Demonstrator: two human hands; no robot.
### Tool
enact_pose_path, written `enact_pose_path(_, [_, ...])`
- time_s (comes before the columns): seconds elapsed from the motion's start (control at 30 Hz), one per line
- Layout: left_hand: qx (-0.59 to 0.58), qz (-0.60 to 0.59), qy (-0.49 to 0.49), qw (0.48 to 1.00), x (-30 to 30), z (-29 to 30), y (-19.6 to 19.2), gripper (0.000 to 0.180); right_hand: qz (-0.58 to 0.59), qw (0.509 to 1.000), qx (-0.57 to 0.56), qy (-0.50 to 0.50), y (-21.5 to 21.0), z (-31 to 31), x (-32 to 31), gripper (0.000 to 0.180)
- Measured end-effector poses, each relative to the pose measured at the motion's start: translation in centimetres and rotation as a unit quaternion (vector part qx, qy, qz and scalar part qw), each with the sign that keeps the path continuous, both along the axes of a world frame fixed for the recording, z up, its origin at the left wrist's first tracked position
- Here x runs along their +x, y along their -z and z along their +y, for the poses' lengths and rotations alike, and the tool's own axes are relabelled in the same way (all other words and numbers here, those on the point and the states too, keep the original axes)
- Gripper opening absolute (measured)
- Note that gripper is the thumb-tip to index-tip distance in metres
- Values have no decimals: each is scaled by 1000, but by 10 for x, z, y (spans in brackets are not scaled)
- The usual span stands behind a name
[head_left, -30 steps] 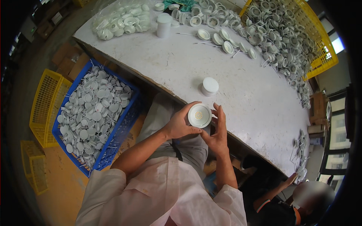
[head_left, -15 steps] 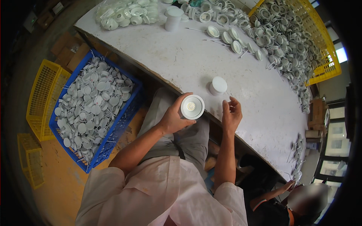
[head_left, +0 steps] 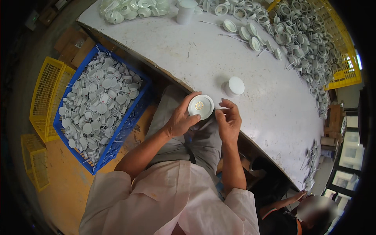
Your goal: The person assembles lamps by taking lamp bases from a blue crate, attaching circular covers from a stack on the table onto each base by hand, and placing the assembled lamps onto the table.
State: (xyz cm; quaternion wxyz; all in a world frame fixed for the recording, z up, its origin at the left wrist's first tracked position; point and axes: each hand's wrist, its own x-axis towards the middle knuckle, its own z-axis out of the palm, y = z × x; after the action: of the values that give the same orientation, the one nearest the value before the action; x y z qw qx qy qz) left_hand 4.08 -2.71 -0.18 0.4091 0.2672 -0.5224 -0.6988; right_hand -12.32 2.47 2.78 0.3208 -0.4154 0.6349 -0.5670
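My left hand (head_left: 181, 119) is closed round the rim of a round white LED downlight (head_left: 206, 113), thumb over its near edge. The light's open face points up, showing a disc of small yellowish LEDs in the middle. Close to its right edge is my right hand (head_left: 229, 122), fingers bent, with a gap between thumb and forefinger; nothing shows in it. Whether its thumb touches the rim I cannot tell. Just beyond this hand, a short stack of white discs (head_left: 236, 86) stands on the white table (head_left: 188, 55).
Left of my legs, a blue crate (head_left: 94, 169) holds many small white lights with wires, beside yellow crates (head_left: 41, 105). White ring-shaped parts (head_left: 301, 43) heap by a yellow basket (head_left: 346, 74). A bag of white parts (head_left: 133, 9) lies far left. Another person (head_left: 280, 223) sits lower right.
My right hand has moved left, from beside the disc stack to the downlight's edge. My left thumb has shifted up onto the rim. The whole view has swung slightly.
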Motion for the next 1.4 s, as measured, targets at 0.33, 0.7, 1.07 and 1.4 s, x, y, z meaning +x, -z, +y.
enact_pose_path(0.33, [-62, -40, -24, 997, -8, 4, 6, 65, 106, 992, 65, -8, 11, -10, 25, 31])
enact_pose_path(0.7, [-99, -62, -40, 992, -8, 5, 9, 61, 115, 993, 27, -1, 27, -12, 25, 23])
enact_pose_path(1.07, [-56, -77, -121, 988, -13, 4, 13, 36, 138, 990, 7, -10, 26, -10, 29, 22])
enact_pose_path(1.4, [-65, -87, -132, 985, -12, 4, 11, 31, 198, 980, -11, -25, 26, -9, 30, 20])
